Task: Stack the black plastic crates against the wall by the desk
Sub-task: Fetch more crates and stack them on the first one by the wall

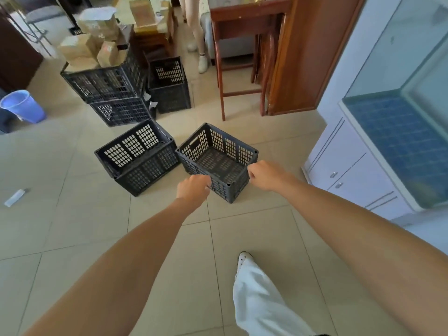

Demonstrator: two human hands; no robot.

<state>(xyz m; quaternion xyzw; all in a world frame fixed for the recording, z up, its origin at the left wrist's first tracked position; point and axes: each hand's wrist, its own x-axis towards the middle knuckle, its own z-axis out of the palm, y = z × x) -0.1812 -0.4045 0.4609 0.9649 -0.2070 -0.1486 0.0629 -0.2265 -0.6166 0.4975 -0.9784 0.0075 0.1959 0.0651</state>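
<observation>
An empty black plastic crate (219, 163) stands upright on the tiled floor, right in front of me. My left hand (194, 189) curls its fingers over the crate's near left rim. My right hand (265, 175) grips the rim at the crate's right corner. A second black crate (135, 155) sits just to the left, touching the first. Further back, two stacked crates (106, 89) carry cardboard boxes (97, 42), and another crate stack (169, 87) stands beside them near the wooden desk (242, 18).
A blue bucket (23, 106) stands at the far left. A white cabinet (351, 166) with a glass tank (400, 98) fills the right side. A person's legs (200, 32) show behind the desk. A small white object (15, 197) lies on the floor. My white-trousered leg (259, 299) steps forward.
</observation>
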